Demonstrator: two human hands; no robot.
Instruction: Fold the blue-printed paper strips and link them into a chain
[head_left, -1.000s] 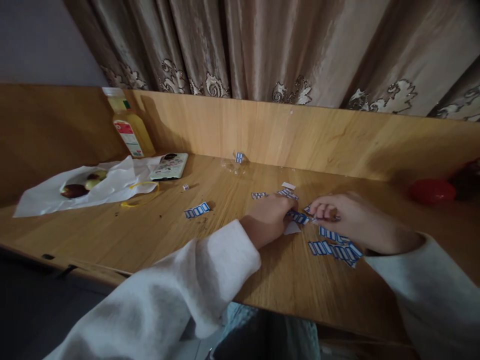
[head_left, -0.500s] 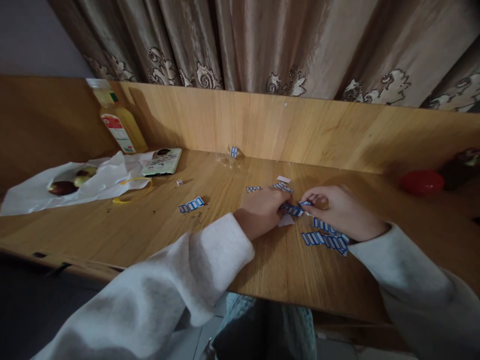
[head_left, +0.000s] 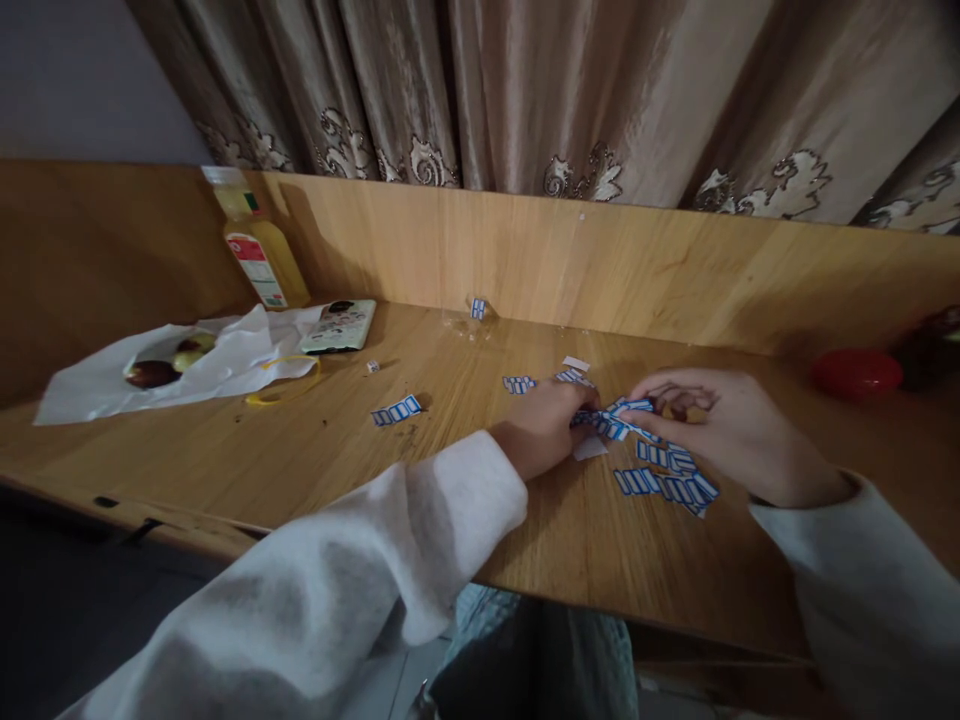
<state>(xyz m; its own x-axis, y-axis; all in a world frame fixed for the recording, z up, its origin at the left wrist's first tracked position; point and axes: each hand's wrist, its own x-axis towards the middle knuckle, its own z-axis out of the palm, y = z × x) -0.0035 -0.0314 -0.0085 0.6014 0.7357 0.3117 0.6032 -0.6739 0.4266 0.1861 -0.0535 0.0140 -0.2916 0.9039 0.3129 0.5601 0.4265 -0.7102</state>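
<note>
Small paper strips printed with blue-edged white boxes lie about on the wooden desk. My left hand is closed on the left end of a few such paper strips, its fingertips partly hidden behind the hand. My right hand pinches the right end of these strips between thumb and fingers. Just below the right hand lie an upper strip and an overlapping cluster of strips. A plain white paper piece rests under the held strips. Behind my left hand are more strips.
Left of my hands lies another strip. Farther left are a white plastic bag with fruit, a yellow loop, a booklet-like item and a bottle. A red object sits at right. A back panel borders the desk.
My right hand has moved slightly right and turned, and more of the strips now shows between the two hands. The whole view has shifted a little. My left hand stays by the strips.
</note>
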